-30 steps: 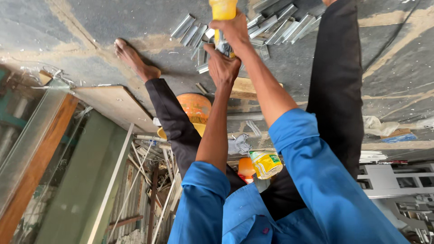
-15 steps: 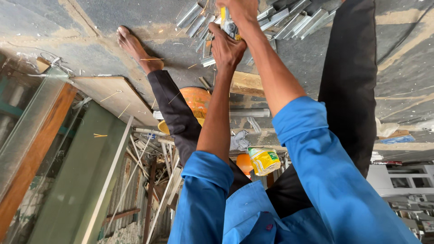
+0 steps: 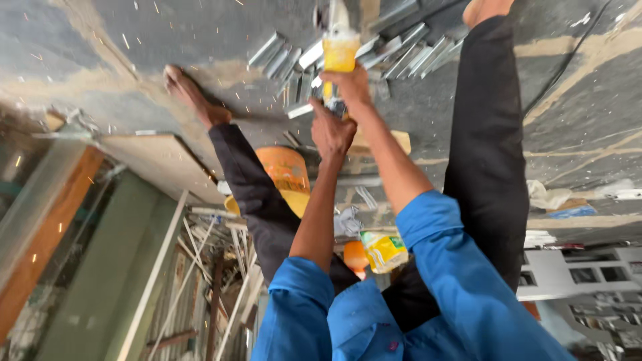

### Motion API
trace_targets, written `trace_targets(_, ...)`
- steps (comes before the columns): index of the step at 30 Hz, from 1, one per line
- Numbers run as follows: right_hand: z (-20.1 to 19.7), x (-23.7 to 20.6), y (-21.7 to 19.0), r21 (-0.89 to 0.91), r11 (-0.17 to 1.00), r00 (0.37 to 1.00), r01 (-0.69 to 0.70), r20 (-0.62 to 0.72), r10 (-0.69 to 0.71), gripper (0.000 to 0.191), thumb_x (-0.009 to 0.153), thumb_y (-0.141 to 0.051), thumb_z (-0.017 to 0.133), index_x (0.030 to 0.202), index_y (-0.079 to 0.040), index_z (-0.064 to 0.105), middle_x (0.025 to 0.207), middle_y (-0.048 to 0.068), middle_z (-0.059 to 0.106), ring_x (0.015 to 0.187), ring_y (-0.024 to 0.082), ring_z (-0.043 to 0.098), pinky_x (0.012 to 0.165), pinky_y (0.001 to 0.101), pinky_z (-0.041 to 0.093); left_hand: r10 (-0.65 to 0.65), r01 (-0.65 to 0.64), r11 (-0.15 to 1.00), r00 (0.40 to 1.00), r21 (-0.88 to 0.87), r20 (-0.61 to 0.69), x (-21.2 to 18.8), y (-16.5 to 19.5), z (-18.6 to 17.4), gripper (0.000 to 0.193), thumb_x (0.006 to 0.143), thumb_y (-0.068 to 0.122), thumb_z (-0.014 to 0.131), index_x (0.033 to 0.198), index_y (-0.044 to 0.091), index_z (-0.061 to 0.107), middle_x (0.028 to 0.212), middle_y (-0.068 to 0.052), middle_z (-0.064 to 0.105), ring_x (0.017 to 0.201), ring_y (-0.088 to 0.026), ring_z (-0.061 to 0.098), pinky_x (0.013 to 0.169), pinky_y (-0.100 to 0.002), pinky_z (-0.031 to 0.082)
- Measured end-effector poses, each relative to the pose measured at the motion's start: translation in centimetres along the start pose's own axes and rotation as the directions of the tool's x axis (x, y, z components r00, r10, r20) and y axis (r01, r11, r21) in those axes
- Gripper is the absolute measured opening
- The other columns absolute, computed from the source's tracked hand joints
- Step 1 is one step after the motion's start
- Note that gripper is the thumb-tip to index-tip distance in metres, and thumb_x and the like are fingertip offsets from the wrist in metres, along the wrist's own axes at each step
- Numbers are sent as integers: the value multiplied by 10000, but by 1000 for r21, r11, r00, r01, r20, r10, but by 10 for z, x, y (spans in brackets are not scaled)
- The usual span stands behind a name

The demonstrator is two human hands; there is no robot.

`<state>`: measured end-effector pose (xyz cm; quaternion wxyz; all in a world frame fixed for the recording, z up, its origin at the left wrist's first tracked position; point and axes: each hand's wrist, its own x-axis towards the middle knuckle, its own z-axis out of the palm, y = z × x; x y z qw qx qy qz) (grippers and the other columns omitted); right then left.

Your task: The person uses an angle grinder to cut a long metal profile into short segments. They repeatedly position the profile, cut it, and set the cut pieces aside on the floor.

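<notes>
A person in a bright blue shirt and dark trousers is working over a rough grey concrete floor (image 3: 167,40), both bare arms stretching out to a yellow-bodied power tool (image 3: 340,53). The right hand (image 3: 352,85) is closing its grip around the tool's body, fingers wrapped tight just below the yellow casing. The left hand (image 3: 332,132) is sitting just beneath it, its grip curling at the tool's darker lower end, though the blur is hiding exactly what it clasps. The tool is standing over a loose heap of short silvery metal channel pieces (image 3: 401,53), ribbed and shiny, fanning out across the floor on both sides of it. Small bright sparks (image 3: 127,41) are scattering across the concrete. A bare foot (image 3: 190,93) is resting flat on the floor to one side of the pile. Near the person's knees, a rounded orange plastic bucket (image 3: 284,170) is sitting beside pale metal strips (image 3: 200,247) lying in a tangle.
</notes>
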<state>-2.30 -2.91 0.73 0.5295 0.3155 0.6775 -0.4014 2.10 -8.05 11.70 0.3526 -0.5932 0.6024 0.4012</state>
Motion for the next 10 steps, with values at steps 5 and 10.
trace_targets(5, -4, 6, -47, -20, 985, 982, 172, 77, -170, 369, 677, -118, 836, 1007, 5, 724, 878, 59, 745, 768, 159, 690, 712, 305, 563, 21, -26, 995, 998, -95, -55, 10, 34, -15, 715, 742, 339, 815, 1184, 33, 343, 870, -289, 710, 830, -517, 678, 744, -602, 511)
trace_targets(10, 11, 18, -84, -55, 982, 975, 181, 142, -172, 299, 694, -123, 867, 934, -11, 729, 840, 50, 739, 717, 151, 697, 661, 313, 575, 8, -28, 981, 994, -194, -106, 32, 42, -18, 691, 737, 308, 793, 1188, 22, 354, 854, -276, 713, 781, -496, 699, 724, -586, 538)
